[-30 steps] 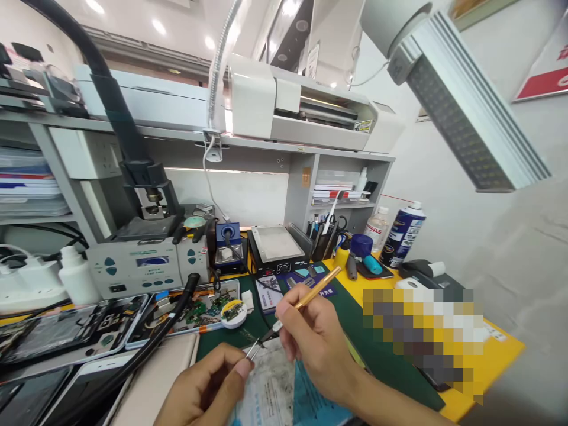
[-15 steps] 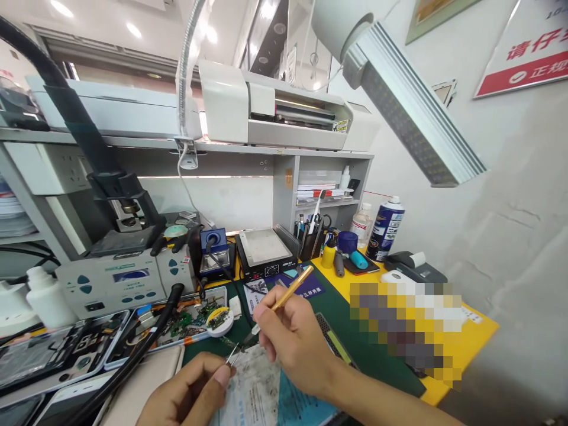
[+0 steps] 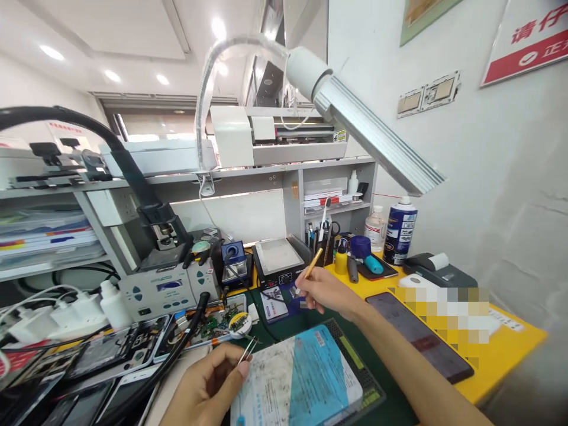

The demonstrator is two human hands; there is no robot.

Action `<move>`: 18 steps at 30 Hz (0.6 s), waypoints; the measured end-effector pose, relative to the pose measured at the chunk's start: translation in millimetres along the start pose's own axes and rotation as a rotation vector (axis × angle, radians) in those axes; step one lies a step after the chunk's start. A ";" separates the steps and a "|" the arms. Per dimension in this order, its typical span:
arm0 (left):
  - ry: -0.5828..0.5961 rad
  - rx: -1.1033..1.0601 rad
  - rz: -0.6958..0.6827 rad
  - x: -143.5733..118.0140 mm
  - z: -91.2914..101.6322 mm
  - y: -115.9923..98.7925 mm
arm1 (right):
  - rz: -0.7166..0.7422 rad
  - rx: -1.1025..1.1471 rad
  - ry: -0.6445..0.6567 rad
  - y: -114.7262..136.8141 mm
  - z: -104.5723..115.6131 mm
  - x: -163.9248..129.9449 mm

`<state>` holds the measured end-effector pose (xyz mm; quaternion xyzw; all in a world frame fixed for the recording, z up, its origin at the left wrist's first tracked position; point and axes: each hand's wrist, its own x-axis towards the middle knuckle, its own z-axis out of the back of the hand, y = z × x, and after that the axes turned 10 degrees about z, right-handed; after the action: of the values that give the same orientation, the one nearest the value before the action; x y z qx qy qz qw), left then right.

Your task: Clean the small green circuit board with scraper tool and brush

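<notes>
My left hand (image 3: 206, 384) is closed at the lower middle, with slim metal tweezers (image 3: 247, 351) pinched between thumb and fingers, tips pointing up and away. Whether the tips hold anything is too small to tell. My right hand (image 3: 331, 290) grips a slim gold-handled craft knife (image 3: 315, 261) farther back, over the purple card on the green mat (image 3: 302, 319); the blade end is hard to make out. Beside my left hand lies a stained blue-and-white flat pack (image 3: 317, 373), on top of a dark gridded tray (image 3: 373, 387).
Opened phones and a tray of circuit boards (image 3: 213, 316) lie left, under a black hose (image 3: 186, 331). A soldering station (image 3: 233, 263) and heating plate (image 3: 279, 254) stand behind. Right are a dark phone (image 3: 419, 337), spray can (image 3: 400, 231) and bottles. A lamp (image 3: 377, 130) hangs above.
My right hand has moved the craft knife away from the tweezers, back and to the right. My left hand still holds the tweezers. The view has shifted, showing more of the left side.
</notes>
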<state>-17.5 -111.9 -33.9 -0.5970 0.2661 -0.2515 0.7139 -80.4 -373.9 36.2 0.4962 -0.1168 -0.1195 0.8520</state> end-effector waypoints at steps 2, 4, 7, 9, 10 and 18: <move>-0.018 0.073 -0.016 2.4 1.9 -1.0 | -0.023 -0.158 0.057 -6.7 10.3 0.9; -0.046 0.183 -0.034 4.2 3.4 -5.9 | -0.033 -0.327 0.084 -12.2 19.0 0.7; -0.025 0.447 -0.114 5.0 0.8 -22.5 | -0.051 -0.550 0.114 -18.6 28.7 0.5; 0.037 0.653 -0.129 4.4 -6.0 -36.7 | -0.076 -0.660 0.146 -21.4 31.8 1.4; 0.039 0.725 -0.124 4.1 -10.8 -43.1 | -0.086 -0.704 0.164 -22.3 32.1 2.1; 0.096 0.881 -0.186 10.5 -47.1 -54.0 | -0.050 -0.918 0.187 -24.9 18.0 4.8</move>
<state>-44.0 -161.5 11.7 -0.2453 0.1117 -0.4314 0.8610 -83.8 -402.0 23.5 0.0795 0.0376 -0.1341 0.9871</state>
